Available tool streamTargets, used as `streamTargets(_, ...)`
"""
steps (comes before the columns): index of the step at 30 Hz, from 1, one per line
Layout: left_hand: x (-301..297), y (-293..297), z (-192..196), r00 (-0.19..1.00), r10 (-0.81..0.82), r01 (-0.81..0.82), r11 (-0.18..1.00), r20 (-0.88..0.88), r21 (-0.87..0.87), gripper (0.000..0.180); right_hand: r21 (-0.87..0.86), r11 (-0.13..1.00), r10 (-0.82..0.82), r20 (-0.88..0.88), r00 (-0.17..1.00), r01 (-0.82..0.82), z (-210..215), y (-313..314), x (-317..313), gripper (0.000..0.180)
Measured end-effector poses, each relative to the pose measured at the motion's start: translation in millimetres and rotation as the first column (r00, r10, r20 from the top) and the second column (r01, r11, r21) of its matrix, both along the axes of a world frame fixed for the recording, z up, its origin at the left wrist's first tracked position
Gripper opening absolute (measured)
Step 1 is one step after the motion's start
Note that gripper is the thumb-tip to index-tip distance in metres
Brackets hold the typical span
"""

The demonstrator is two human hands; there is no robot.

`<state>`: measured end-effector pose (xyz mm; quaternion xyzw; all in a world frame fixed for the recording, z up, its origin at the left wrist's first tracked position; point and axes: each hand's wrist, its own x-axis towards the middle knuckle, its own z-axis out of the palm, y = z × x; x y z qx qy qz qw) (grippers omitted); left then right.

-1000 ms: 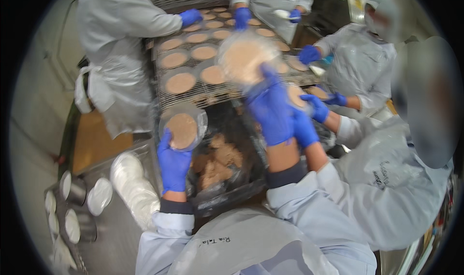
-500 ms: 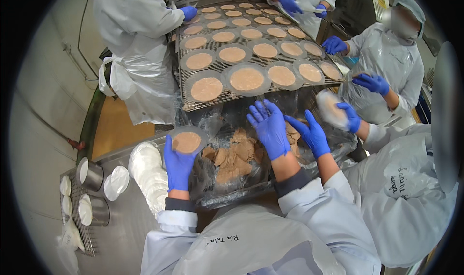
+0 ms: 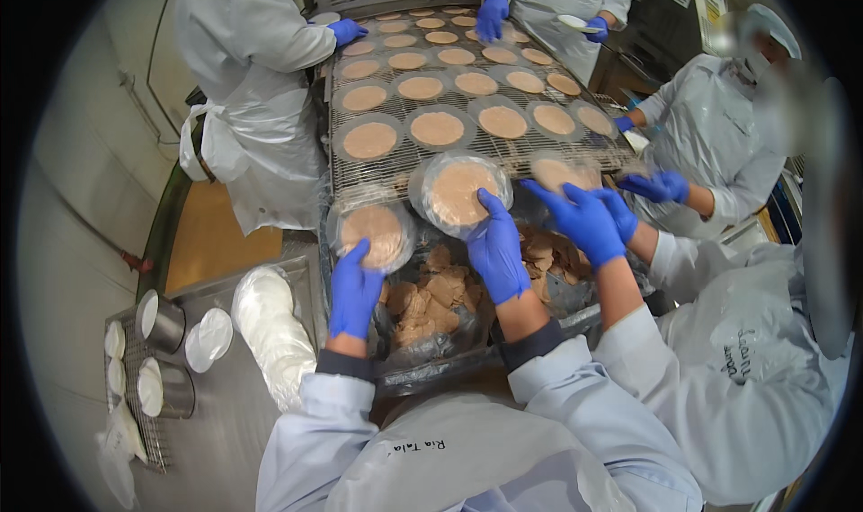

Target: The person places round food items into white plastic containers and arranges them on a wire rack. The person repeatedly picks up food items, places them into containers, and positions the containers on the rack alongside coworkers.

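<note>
My left hand [image 3: 355, 292], in a blue glove, grips a flat pinkish-brown patty [image 3: 374, 228] on a clear round sheet, thumb on top. Similarly, my right hand [image 3: 497, 258] has its thumb over the edge of another patty [image 3: 457, 191] on a round sheet, held at the near end of the wire-mesh conveyor [image 3: 373, 189]. Rows of like patties [image 3: 437, 128] on round sheets lie on the mesh. Below both hands, a plastic-lined bin [image 3: 395, 382] holds a heap of loose brown patties [image 3: 431, 307].
To my right, a co-worker's gloved hands [image 3: 582, 222] hold a patty by the conveyor; another gloved hand [image 3: 661, 186] is beyond them. More people stand along both sides. At left, a metal table [image 3: 220, 413] bears a wrapped white bundle [image 3: 272, 323] and metal cylinders [image 3: 164, 321].
My left hand has moved forward with its patty, now under the thumb. My right hand, open and bare of any patty before, has taken one off the conveyor's near row.
</note>
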<state>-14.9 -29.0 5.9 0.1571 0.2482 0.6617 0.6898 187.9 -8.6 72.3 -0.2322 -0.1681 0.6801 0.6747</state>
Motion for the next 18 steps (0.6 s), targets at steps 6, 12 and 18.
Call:
streamTargets(6, 1.7, -65.6, 60.0, 0.976, -0.004, -0.015, 0.996, 0.217, 0.088, 0.051, 0.341, 0.916, -0.098, 0.698, 0.709, -0.209, -10.0, -31.1, -85.4, 0.05)
streamTargets(12, -70.9, -145.4, 28.0, 0.925, 0.365, -0.375, 0.921, -0.107, -0.105, 0.046, 0.055, 0.873, 0.389, 0.52, 0.76, -0.485, -4.0, -51.3, -116.1, 0.058)
streamTargets(18, -204.9, -316.6, -92.1, -0.152, 0.145, -0.808, 0.552, -0.978, 0.208, 0.034, -0.116, 0.911, 0.378, -0.152, 0.913, -0.396, 37.1, -25.3, -41.6, 0.062)
